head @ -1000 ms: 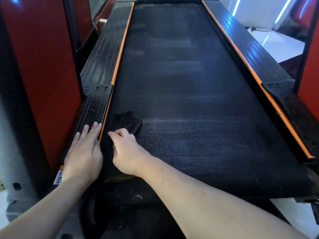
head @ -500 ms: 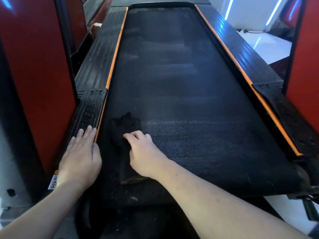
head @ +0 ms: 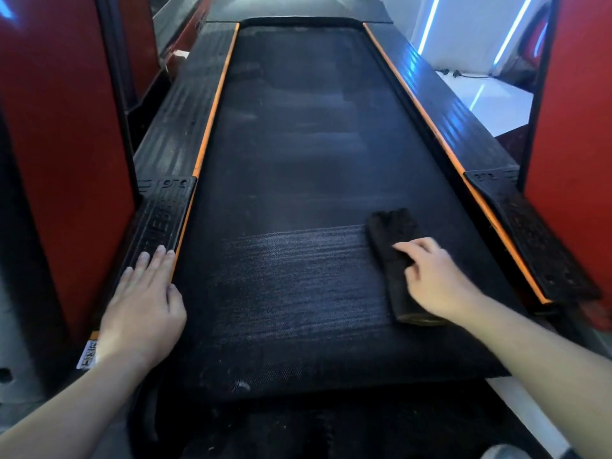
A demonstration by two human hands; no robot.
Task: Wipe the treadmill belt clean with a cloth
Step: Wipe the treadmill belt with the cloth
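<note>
Two bare hands are at the near end of a black treadmill belt [head: 298, 193], which runs from 6 o'clock away toward 12 o'clock between ribbed black side rails, each edged with a thin orange strip [head: 212, 114]. At about 4 o'clock a dark, folded cloth [head: 390, 233] lies flat on the belt, near the right rail [head: 440, 104] but not touching it. The right hand [head: 433, 279] presses down on the cloth's near half, its fingers [head: 405, 248] held close together and laid across the fabric; the thumb seems to lie against the cloth too, though the dark weave makes that hard to judge. From the cloth toward 9 o'clock a band of pale, streaky marks [head: 298, 253] crosses the belt. At 8 o'clock the left hand [head: 145, 309] rests palm down on the end cap of the left rail [head: 178, 127], fingers straight and pressed side by side, holding nothing. A small white label [head: 87, 354] shows beside that wrist. Tall red panels stand at 9 o'clock [head: 59, 144] and 3 o'clock [head: 576, 127]. At 2 o'clock, glossy white floor [head: 496, 104] reflects blue light strips [head: 427, 24].
</note>
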